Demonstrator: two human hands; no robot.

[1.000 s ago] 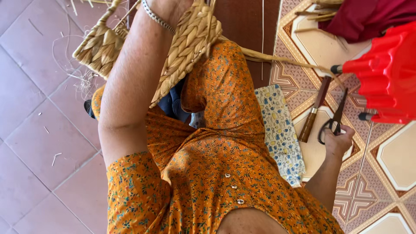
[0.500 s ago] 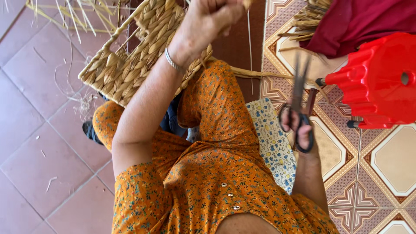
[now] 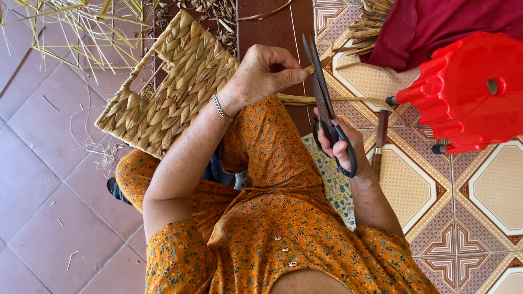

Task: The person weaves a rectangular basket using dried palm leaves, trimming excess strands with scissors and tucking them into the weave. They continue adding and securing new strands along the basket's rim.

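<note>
Floor tiles [image 3: 49, 136] of plain terracotta lie under your left side, and patterned cream-and-brown tiles [image 3: 479, 218] spread out on your right, with a dark brown strip of flooring between them at the top of the view. Your left hand [image 3: 261, 73] is pinched shut on the end of a dried fibre strand [image 3: 327, 99], which runs off to the right across the patterned tiles. That hand rests against the woven basket [image 3: 169, 92], which sits tilted on your left knee over the orange floral dress [image 3: 272, 228]. Your right hand [image 3: 343, 147] is clamped through the black loops of the scissors [image 3: 321, 92]; their blades point up and away from you and look nearly together, with the tips just beside your left fingertips, though you cannot quite tell from here whether they touch the strand. Loose straw [image 3: 65, 32] is scattered over the terracotta beyond the basket. A red plastic stool [image 3: 468, 92] lies on its side near your right hand, with dark red cloth [image 3: 436, 22] behind it and a brown-handled tool [image 3: 379, 136] on the tiles just beside your right wrist.
</note>
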